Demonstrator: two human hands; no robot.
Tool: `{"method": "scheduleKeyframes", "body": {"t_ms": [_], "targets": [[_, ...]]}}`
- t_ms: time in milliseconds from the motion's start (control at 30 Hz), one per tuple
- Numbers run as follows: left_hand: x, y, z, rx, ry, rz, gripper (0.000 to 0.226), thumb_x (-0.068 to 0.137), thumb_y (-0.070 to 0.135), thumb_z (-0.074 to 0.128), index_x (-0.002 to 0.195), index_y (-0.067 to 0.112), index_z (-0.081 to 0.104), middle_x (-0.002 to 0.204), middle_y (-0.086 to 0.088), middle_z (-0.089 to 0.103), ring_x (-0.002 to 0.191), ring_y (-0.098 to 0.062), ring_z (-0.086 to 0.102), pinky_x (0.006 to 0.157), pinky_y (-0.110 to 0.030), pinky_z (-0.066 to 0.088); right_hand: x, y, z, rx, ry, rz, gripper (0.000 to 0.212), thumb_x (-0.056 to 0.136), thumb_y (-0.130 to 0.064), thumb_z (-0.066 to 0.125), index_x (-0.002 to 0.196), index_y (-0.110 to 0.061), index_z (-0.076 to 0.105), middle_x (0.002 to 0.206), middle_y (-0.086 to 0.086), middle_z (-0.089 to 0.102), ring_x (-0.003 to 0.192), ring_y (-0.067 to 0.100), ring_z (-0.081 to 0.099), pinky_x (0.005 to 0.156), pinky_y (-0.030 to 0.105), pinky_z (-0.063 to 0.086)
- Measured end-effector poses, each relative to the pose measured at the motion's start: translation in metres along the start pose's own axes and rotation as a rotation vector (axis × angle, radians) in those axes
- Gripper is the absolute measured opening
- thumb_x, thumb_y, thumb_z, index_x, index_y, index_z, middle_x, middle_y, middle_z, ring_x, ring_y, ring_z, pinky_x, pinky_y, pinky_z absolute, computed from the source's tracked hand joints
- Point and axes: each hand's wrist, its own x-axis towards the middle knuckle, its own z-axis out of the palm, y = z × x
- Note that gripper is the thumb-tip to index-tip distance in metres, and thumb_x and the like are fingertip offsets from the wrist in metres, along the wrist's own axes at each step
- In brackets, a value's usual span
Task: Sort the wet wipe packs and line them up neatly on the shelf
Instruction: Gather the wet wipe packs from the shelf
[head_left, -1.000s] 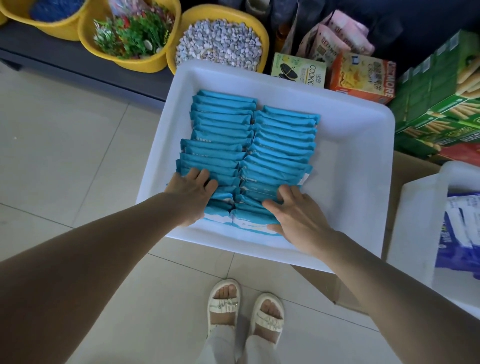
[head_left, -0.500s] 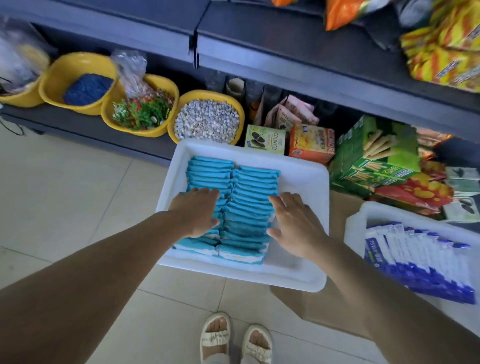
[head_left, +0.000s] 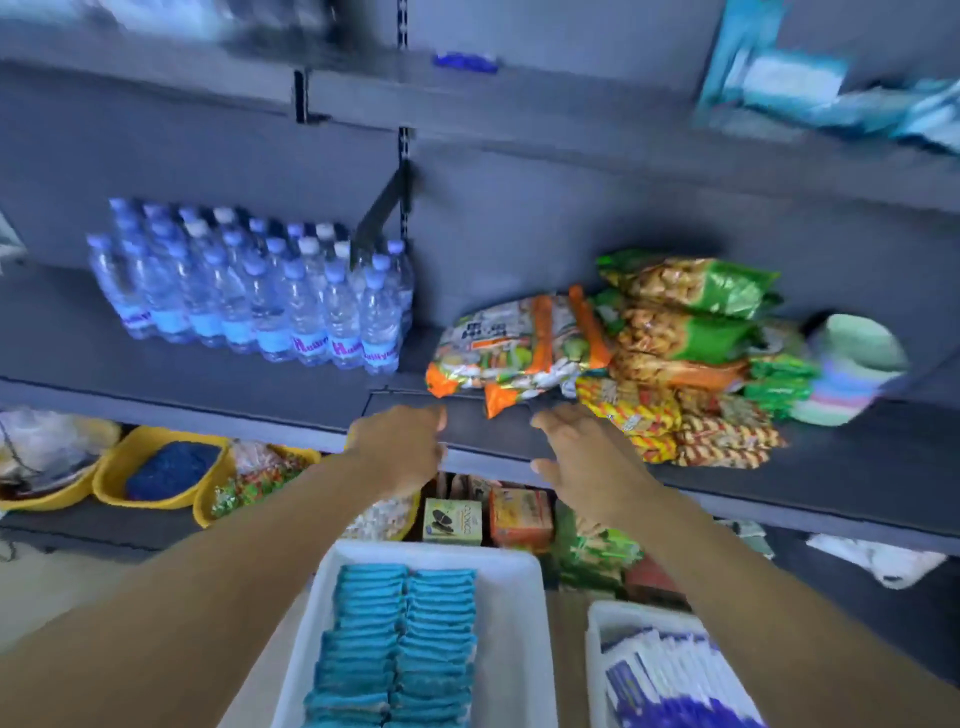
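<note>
While blurred, "COOKIE" box (head_left: 452, 521) below hands (head_left: 498, 441).

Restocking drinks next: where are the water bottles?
Head view, upper left: the water bottles stand on the grey shelf, left of the snack bags.

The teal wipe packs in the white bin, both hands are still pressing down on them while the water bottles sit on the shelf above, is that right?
Not quite. In the head view the left hand and right hand are raised empty at the shelf edge, off the teal wipe packs, which lie in the white bin. The water bottles do sit on the shelf above.
</note>
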Motion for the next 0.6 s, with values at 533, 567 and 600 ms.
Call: {"method": "scheduleKeyframes", "body": {"t_ms": [533, 567, 600], "targets": [[-0.018, 0.119, -0.229, 0.184, 0.397, 0.297, 0.029, 0.096, 0.033, 0.044, 0.120, 0.019, 0.051, 0.122, -0.011, 0.058, 0.112, -0.033, 0.054, 0.085, -0.039, 0.045, -0.064, 0.061, -0.243, -0.096, 0.330, 0.288, 0.038, 0.092, -0.035, 0.054, 0.126, -0.018, 0.046, 0.127, 0.005, 0.051, 0.118, 0.029, 0.050, 0.091, 0.039, 0.044], [-0.017, 0.129, -0.235, 0.186, 0.412, 0.314, 0.029, 0.096, 0.033, 0.044, 0.120, 0.019, 0.051, 0.121, -0.011, 0.059, 0.111, -0.033, 0.055, 0.085, -0.039, 0.045, -0.069, 0.069, -0.251, -0.095, 0.343, 0.303, 0.038, 0.092, -0.035, 0.054, 0.125, -0.018, 0.047, 0.125, 0.005, 0.051, 0.118, 0.029, 0.050, 0.089, 0.038, 0.044], [-0.016, 0.138, -0.240, 0.184, 0.423, 0.327, 0.029, 0.096, 0.033, 0.044, 0.120, 0.019, 0.051, 0.120, -0.011, 0.059, 0.110, -0.033, 0.055, 0.084, -0.039, 0.046, -0.075, 0.077, -0.259, -0.093, 0.355, 0.315, 0.037, 0.092, -0.035, 0.054, 0.125, -0.018, 0.047, 0.125, 0.005, 0.050, 0.118, 0.028, 0.049, 0.088, 0.038, 0.044]]}}
